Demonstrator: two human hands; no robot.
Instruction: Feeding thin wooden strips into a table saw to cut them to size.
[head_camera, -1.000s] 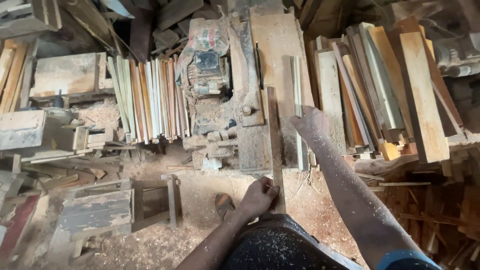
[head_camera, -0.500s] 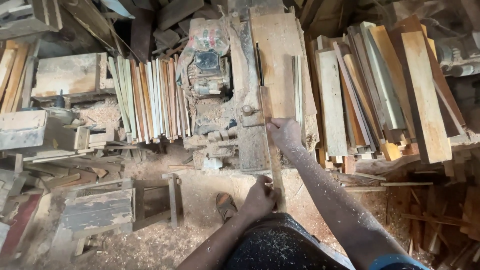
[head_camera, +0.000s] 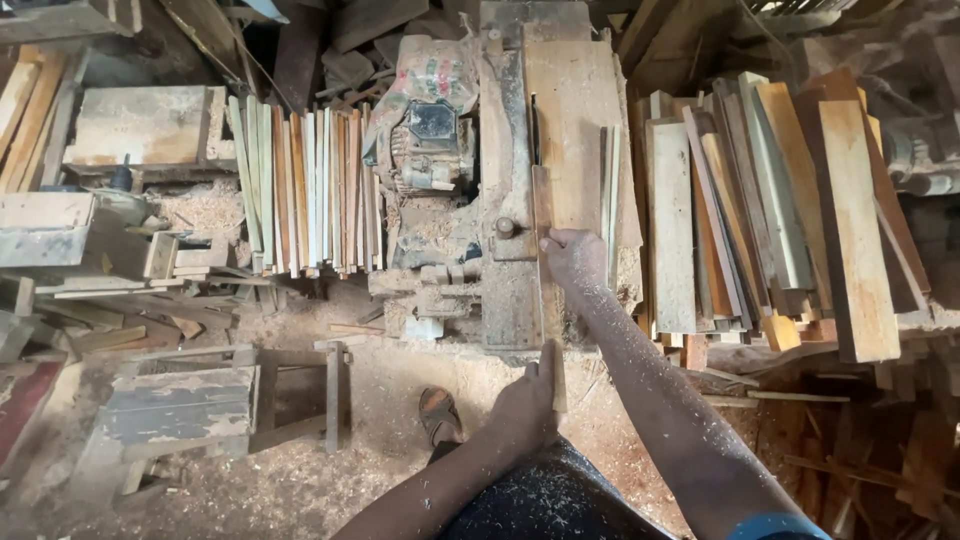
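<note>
The saw bench (head_camera: 575, 110), a broad, dusty machine topped with a pale wooden board, fills the space ahead of both hands. To the right of the right hand lies a large stack of planks (head_camera: 770, 220), pale and reddish, with their ends towards the person. Well to the left of the left hand, a row of thin slats (head_camera: 300, 190) stands on edge against the machine's side, and beyond them rests a flat wooden panel (head_camera: 145, 125). Nearer the person, left of the left hand, a small grey stool (head_camera: 200, 410) sits on the sawdust-covered floor (head_camera: 380, 440). Just left of the right hand is the motor (head_camera: 430, 140), partly draped in a printed sack.

A long, narrow wooden strip (head_camera: 545, 270) runs from the left hand forward across the bench, parallel to the fence. The right hand (head_camera: 572, 255) lies on the strip's far part, fingers bent and pressing it down against the bench, with the forearm dusted in sawdust. The left hand (head_camera: 525, 400) is closed around the strip's near end, just off the bench edge, thumb along the wood. A round metal knob (head_camera: 505, 227) sits just left of the right hand. Below the left hand, a sandalled foot (head_camera: 440, 415) rests on the floor.
</note>
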